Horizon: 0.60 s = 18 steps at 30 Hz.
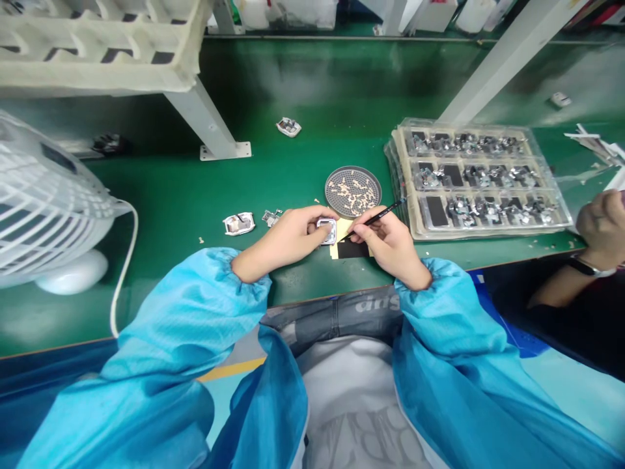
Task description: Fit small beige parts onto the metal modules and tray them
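Note:
My left hand (305, 231) pinches a small white-rimmed casing (326, 231) between thumb and fingers, just above the green bench. In my right hand (385, 238) is a slim black pair of tweezers (383, 213), held like a pen, its tip pointing down and left near the casing. Under the hands lie a pale yellow sheet (344, 229) and a black pad (354, 249). Just behind them a round grey dish (332, 203) holds many tiny beige pieces. Left of my left hand are another white casing (239, 223) and a small metal part (271, 217).
Stacked clear trays (415, 225) of metal assemblies stand at the right. A white fan (53, 202) with a cable is on the left. Grey shelf posts (208, 124) rise from the bench, one with another casing (288, 127) nearby. Another person's hand (603, 225) is at far right.

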Motion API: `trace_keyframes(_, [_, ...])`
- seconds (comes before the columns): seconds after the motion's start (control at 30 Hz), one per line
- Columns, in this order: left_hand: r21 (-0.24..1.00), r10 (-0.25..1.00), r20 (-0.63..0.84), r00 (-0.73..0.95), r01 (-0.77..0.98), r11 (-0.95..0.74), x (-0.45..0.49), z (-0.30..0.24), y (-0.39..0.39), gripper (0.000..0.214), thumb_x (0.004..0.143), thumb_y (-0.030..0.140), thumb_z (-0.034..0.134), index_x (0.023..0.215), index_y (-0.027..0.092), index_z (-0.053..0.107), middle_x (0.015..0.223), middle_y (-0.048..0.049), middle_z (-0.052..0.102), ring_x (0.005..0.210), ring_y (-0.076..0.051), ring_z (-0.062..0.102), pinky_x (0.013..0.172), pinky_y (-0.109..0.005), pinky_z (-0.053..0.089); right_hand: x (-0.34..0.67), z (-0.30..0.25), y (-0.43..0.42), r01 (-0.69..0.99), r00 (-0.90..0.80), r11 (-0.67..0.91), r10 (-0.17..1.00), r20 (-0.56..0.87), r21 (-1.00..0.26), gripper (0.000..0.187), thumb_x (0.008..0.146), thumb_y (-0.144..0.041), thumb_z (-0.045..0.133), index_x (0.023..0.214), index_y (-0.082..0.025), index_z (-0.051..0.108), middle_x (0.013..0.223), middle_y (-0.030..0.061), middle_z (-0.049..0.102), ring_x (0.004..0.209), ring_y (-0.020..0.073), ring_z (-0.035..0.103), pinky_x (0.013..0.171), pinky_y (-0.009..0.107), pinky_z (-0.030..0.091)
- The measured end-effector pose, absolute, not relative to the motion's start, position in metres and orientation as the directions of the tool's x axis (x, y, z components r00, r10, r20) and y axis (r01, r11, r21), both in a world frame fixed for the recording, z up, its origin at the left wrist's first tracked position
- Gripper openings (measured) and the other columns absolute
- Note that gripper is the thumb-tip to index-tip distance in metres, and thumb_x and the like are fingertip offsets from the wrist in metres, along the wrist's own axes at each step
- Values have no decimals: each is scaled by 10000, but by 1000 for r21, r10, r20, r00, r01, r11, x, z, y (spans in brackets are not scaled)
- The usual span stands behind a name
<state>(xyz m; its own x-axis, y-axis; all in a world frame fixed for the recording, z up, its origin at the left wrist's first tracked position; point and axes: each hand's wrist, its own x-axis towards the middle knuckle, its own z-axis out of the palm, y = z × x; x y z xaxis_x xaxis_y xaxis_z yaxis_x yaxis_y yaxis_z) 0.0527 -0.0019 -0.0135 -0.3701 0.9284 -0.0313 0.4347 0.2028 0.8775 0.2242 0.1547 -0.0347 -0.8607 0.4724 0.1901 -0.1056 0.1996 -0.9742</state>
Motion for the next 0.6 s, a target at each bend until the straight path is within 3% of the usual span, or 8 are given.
trace_keyframes(0.17, [873,924,-16,-381,445,199,53,-15,-2,309,937,334,606,1182,218,754,964,-52,760,726,-195,664,657,-297,527,223,-26,150,-187,-807,184,531,258,-965,262,948,-463,736,994,-232,622,927,27,747,781,161,747,719,304,647])
trace_keyframes(0.37, [870,929,-5,-370,457,187,52,-14,-3,313,954,339,597,1198,224,756,1002,-52,767,738,-191,664,669,-294,525,222,-24,147,-239,-707,481,509,491,-843,74,955,-312,742,996,-257,714,1007,42,796,995,227,768,943,428,635])
trace_keyframes(0.6, [880,927,-29,-373,430,200,51,-16,-3,318,968,361,591,1212,227,744,998,-44,766,743,-186,664,659,-286,519,222,-24,147,-213,-708,558,477,521,-802,51,960,-289,732,1001,-258,735,1018,36,807,994,225,777,946,424,638])
